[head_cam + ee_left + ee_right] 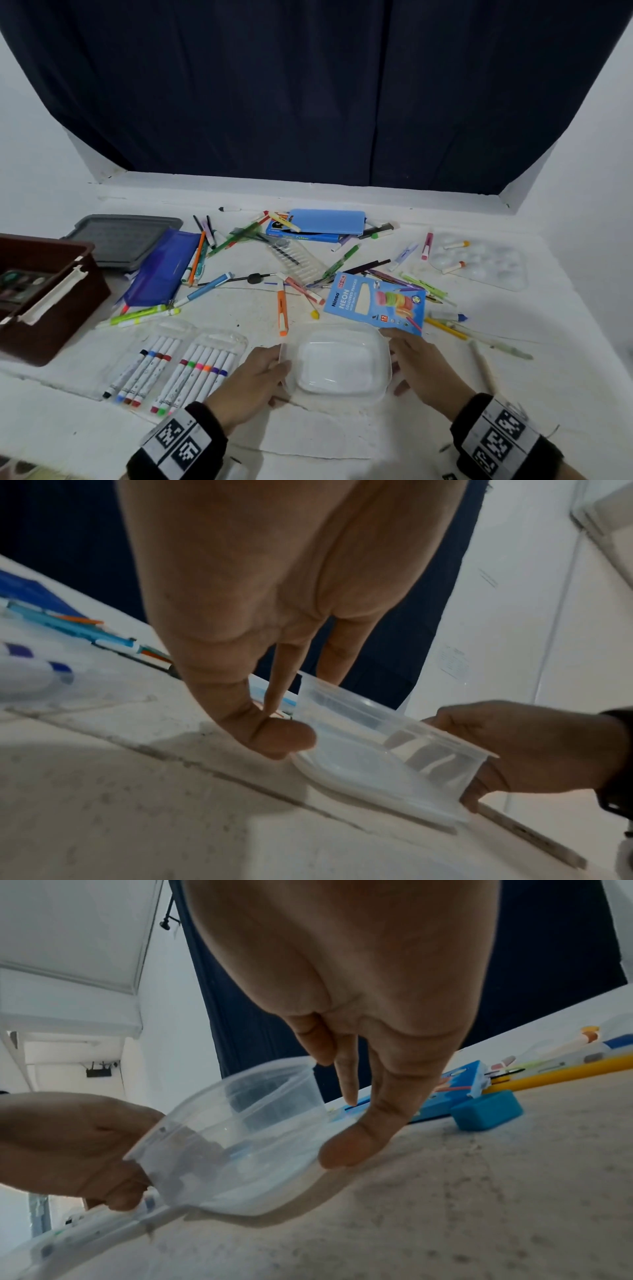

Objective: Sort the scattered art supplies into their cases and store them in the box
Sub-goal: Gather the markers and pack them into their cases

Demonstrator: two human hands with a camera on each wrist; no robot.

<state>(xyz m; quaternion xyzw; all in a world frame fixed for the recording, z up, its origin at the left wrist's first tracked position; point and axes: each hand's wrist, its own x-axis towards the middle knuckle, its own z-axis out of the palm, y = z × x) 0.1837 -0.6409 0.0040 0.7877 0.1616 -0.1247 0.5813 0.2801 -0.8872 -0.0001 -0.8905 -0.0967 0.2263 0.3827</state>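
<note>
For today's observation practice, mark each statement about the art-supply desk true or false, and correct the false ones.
1. Both hands hold the clear plastic container. True: left hand and right hand grip opposite sides.
2. The container is full of pencils. False: nothing shows inside it.
3. The Ninso neon pencil box lies beyond the container. True.
4. The brown storage box sits at the desk's right. False: it is at the left.
5. The marker tray holds capped markers. True.

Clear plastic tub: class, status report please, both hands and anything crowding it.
Left hand and right hand each grip one side of the clear plastic tub. Tub empty, on the table. Blue neon pencil box close behind.
</note>
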